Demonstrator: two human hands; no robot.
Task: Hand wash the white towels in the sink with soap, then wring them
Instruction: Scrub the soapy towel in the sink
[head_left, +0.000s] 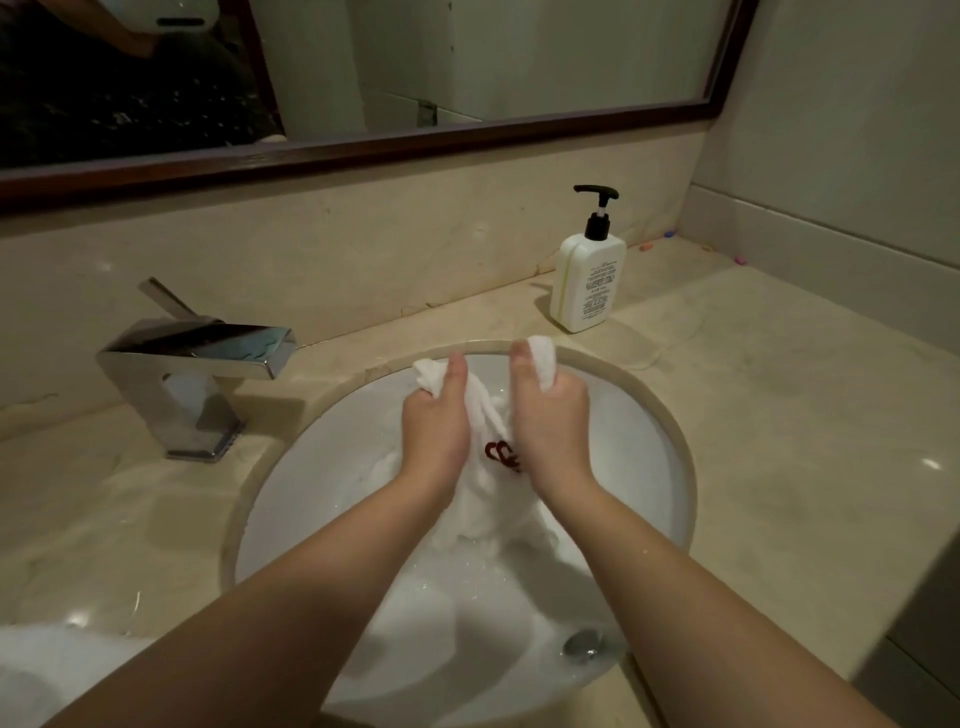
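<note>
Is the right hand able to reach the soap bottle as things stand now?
Probably yes, but not at once. The soap bottle stands upright on the counter just behind the sink rim, with nothing between it and the right hand. That hand grips the towel, so it must let go first.

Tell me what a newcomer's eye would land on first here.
Two hands, left hand and right hand, grip a white towel over the middle of the round sink. A shiny faucet stands to its left, and a white pump bottle on the counter behind.
</note>
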